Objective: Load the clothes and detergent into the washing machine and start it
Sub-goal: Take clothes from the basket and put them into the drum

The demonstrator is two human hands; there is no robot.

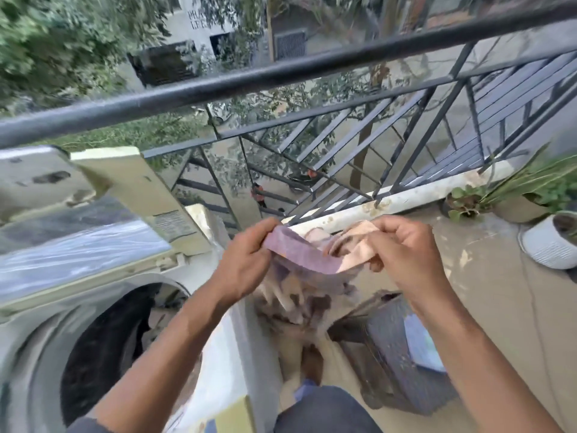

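Observation:
Both hands hold up a pink and lilac patterned garment (307,260) in front of me, over the gap beside the washing machine. My left hand (246,260) pinches its left edge and my right hand (402,254) grips its right edge; the rest of the cloth hangs down, blurred. The top-loading washing machine (199,354) stands at the lower left with its lid (93,220) raised. Dark clothes (106,348) lie inside the drum. No detergent is visible.
A dark woven laundry basket (393,348) with a blue item inside stands on the floor at lower right. A black metal balcony railing (281,73) runs across ahead. Potted plants (530,198) and a white ribbed pot (546,245) sit at the right.

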